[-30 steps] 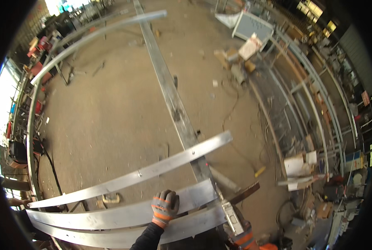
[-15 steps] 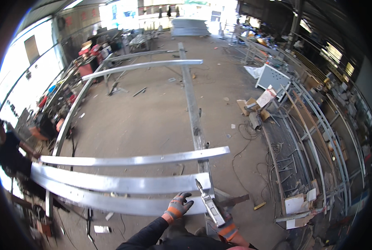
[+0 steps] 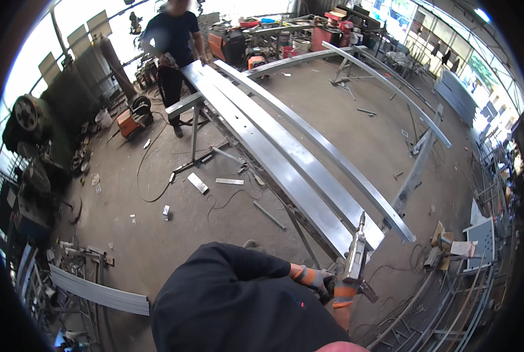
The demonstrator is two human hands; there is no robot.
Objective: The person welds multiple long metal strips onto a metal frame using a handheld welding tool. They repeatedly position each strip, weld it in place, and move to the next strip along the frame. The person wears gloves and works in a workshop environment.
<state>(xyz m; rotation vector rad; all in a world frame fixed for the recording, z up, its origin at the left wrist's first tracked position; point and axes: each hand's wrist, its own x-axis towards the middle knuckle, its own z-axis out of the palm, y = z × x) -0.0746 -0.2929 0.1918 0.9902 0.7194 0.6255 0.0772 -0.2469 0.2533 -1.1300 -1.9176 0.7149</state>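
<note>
My right hand [image 3: 343, 288], in a grey and orange glove, grips a silver welding gun [image 3: 357, 256] with a slim pointed nozzle. The gun points away from me, over the near ends of two wide shiny metal strips [image 3: 294, 176]. Close beside the right hand is my left hand [image 3: 314, 278], gloved alike, its fingers curled near the gun's lower part. What those fingers hold, if anything, is hidden. A narrower metal bar [image 3: 326, 145] lies alongside the strips. At their far end a person in dark clothes [image 3: 176, 47] stands with a hand on the metal.
A steel frame [image 3: 417, 167] on legs carries the strips, with another long bar [image 3: 391, 91] across its far part. Metal offcuts [image 3: 198, 183] and cables lie on the floor. A large machine [image 3: 36, 152] stands at left; stacked metal profiles [image 3: 100, 291] are at lower left.
My view has swung left, bringing the other person and the strips' far ends clearly into sight. My left hand has moved from above the strips to beside the right hand, which still holds the gun.
</note>
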